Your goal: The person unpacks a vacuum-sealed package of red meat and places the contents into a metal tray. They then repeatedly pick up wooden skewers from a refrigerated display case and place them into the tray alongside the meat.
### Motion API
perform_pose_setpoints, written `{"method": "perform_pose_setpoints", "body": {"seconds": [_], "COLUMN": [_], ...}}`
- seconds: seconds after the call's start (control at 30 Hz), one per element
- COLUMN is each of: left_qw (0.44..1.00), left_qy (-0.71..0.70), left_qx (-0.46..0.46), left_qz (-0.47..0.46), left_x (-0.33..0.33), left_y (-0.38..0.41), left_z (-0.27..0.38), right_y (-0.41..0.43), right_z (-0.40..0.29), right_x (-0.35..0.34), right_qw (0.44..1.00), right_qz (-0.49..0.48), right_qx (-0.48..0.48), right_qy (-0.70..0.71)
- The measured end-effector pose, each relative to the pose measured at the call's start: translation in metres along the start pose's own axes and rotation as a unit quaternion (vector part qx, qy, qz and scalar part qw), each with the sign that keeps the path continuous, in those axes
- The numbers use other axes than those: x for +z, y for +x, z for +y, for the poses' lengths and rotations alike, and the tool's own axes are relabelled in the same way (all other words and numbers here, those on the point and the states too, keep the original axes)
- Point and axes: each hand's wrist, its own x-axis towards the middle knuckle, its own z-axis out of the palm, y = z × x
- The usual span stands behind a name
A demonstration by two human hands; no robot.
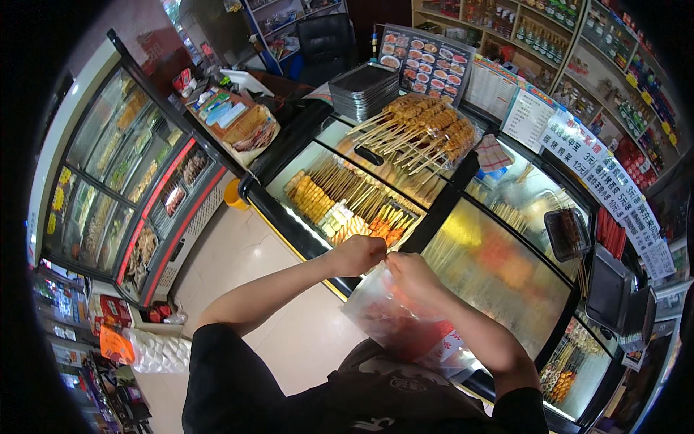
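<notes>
My left hand (359,255) and my right hand (410,273) meet at the top edge of a clear plastic bag (374,310), each with its fingers closed on the plastic. Below my hands the bag hangs against the front of a glass-topped display case, with red and white printing near its lower part. What lies inside the bag is too blurred to name. Just beyond my hands, rows of skewered food (317,202) lie in the lit case. On the glass above them rests a large pile of browned meat skewers (434,127) in clear plastic.
A stack of metal trays (364,89) stands at the case's far edge. At the right are a small tray with dark skewers (567,233) and more trays (607,287). A glass-fronted refrigerated cabinet (103,163) stands at the left, with a yellow bucket (235,195) between it and the case.
</notes>
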Motion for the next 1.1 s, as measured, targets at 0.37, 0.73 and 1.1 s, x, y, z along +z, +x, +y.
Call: {"method": "perform_pose_setpoints", "body": {"seconds": [0.37, 0.73, 1.1], "left_qw": [0.815, 0.691, 0.818], "left_qy": [-0.492, -0.656, -0.459], "left_qx": [-0.297, -0.299, -0.338], "left_qz": [-0.077, -0.058, 0.08], "left_x": [0.067, 0.085, 0.11], "left_y": [-0.005, -0.03, -0.037], "left_z": [-0.118, -0.143, -0.134], "right_y": [0.032, 0.055, 0.054], "right_z": [0.034, 0.038, 0.057], "right_x": [0.08, 0.085, 0.108], "right_qw": [0.988, 0.993, 0.995], "right_qz": [-0.03, -0.043, -0.063], "right_qx": [-0.055, -0.049, -0.074], "right_qy": [-0.141, -0.094, -0.019]}}
